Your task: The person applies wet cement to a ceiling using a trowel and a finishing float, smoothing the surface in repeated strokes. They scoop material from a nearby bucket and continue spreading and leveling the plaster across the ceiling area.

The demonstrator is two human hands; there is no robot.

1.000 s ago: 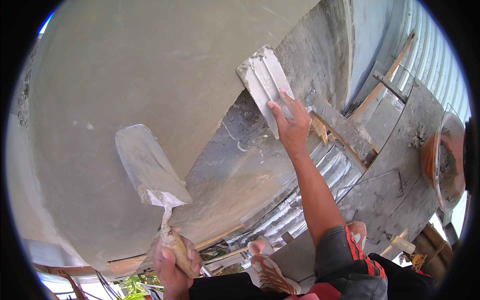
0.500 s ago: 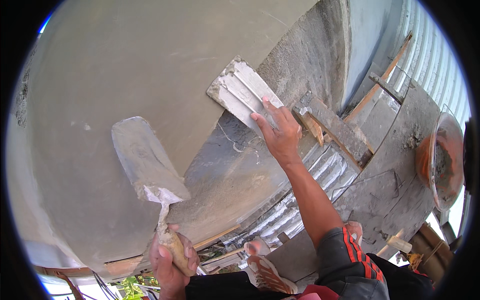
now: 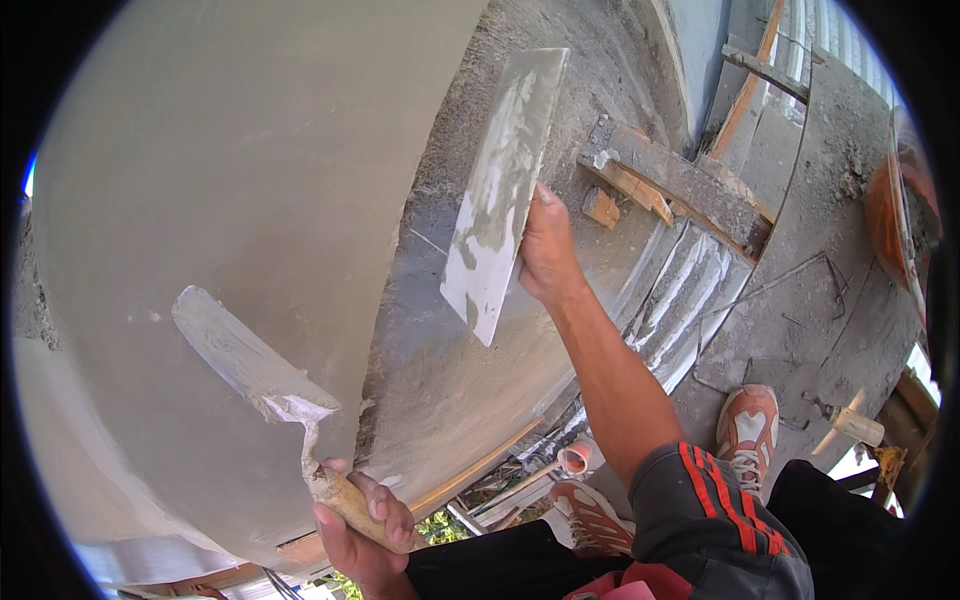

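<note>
Grey wet-plastered wall: right hand clasping flat steel float edge-on against it, spreading; left hand fist-gripping wooden-handled pointed trowel, blade lying flat on plaster for reloading.

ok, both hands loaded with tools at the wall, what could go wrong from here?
1. The right hand holds the flat trowel edge-on to the plastered wall; a corner could gouge the smooth coat.
2. The pointed trowel in the left hand hovers close to that coat and might mark it.
3. Planks and rods lie near the shoes; tripping seems possible.
</note>
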